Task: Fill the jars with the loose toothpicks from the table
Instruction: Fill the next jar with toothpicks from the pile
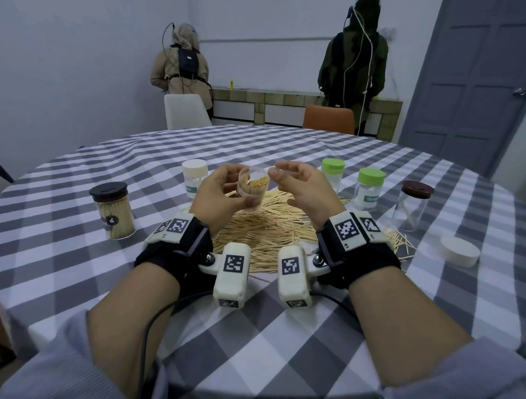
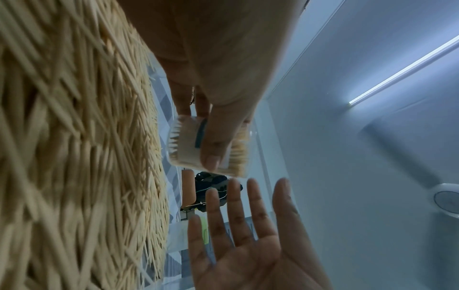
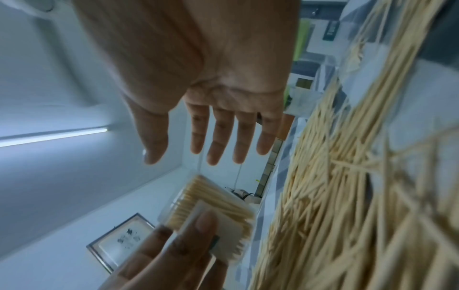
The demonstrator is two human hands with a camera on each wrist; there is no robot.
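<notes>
My left hand (image 1: pixel 222 188) grips a clear plastic jar (image 1: pixel 252 186), tilted toward the right and holding a bundle of toothpicks, above the big pile of loose toothpicks (image 1: pixel 262 229) on the checked tablecloth. In the left wrist view the thumb lies across the jar (image 2: pixel 211 145); the right wrist view shows the jar (image 3: pixel 211 212) packed with toothpicks. My right hand (image 1: pixel 297 180) hovers just right of the jar's mouth, fingers spread and relaxed, holding nothing; its fingers (image 3: pixel 221 137) are straight in the right wrist view.
A full black-lidded jar (image 1: pixel 114 210) stands at left, a white-lidded jar (image 1: pixel 195 174) behind my hands. Two green-lidded jars (image 1: pixel 332 173) (image 1: pixel 368 189), a brown-lidded glass jar (image 1: pixel 412 204) and a loose white lid (image 1: pixel 459 250) sit at right. Two people stand by the far wall.
</notes>
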